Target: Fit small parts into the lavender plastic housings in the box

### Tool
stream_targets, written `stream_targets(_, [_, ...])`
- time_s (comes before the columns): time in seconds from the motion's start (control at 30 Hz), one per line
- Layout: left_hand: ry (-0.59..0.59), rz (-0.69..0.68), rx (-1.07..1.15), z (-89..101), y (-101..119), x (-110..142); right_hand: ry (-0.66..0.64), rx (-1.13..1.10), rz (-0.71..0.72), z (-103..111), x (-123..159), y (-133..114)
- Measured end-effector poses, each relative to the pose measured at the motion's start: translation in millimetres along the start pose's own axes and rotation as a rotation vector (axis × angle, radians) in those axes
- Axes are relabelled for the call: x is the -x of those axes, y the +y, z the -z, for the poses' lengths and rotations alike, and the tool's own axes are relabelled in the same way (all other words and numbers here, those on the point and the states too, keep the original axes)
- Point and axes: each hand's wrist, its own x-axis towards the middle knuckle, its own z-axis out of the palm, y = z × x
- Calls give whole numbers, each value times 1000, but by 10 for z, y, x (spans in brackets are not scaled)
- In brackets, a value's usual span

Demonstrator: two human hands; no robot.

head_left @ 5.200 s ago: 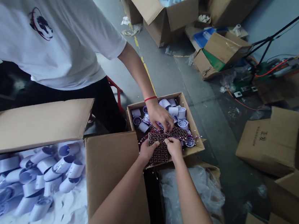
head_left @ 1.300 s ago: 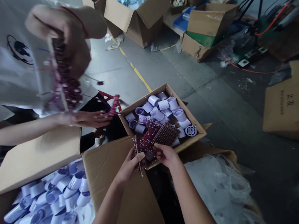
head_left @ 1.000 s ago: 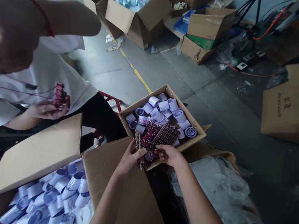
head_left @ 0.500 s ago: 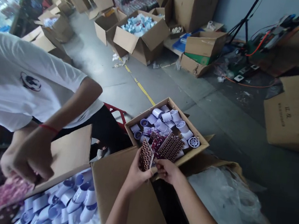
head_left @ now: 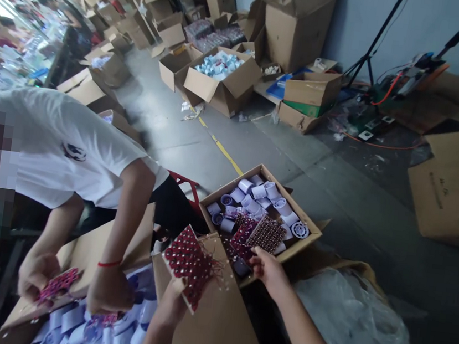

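A dark red studded panel (head_left: 185, 261), with thin reddish strands along its right side, is pinched in my left hand (head_left: 171, 304), above a cardboard flap. My right hand (head_left: 266, 268) has its fingers curled in at the lower edge of a brown beaded panel (head_left: 267, 234); whether it grips anything is hidden. That panel lies beside a dark red panel (head_left: 242, 239) on top of pale purple plastic cups (head_left: 252, 205) in a shallow cardboard box (head_left: 309, 238).
To the left, a co-worker in a white shirt (head_left: 101, 162) bends over a box of purple cups (head_left: 69, 320), with a pink-red piece (head_left: 59, 285) in one hand. Clear plastic sheeting (head_left: 354, 315) lies at right. Cartons (head_left: 449, 188) stand on the floor behind.
My left hand has moved left, away from my right hand, and its panel now shows a red face instead of coppery beads. The co-worker's hands have shifted. The view has tilted up slightly.
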Motion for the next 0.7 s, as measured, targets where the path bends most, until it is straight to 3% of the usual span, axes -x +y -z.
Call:
stream_targets(0.17, [-76,-91,334,89,129,413,-70,133,56,-331,382,291])
stream_targets(0.23, [-111,-66,400,99,133,576,-213,147,98,-449,622,329])
stream_targets(0.33, [-156,-9,426,66,74,816,-555,173,142,-578,1052,300])
stream_targets(0.4, [-186,49,405,16,16,977,-670,264,173,-636,1330,262])
stream_targets(0.5, [-212,120,353,-35,-67,1218,-565,448,300,-665,1635,253])
stream_targets(0.57, [-182,73,320,-12,-124,1369,-470,556,362,-637,1738,297])
stream_targets(0.63, [-86,-42,285,61,-190,1510,-495,649,349,-592,1771,383])
stream_targets(0.7, [22,-144,273,162,-275,1653,-609,693,261,-567,1758,523])
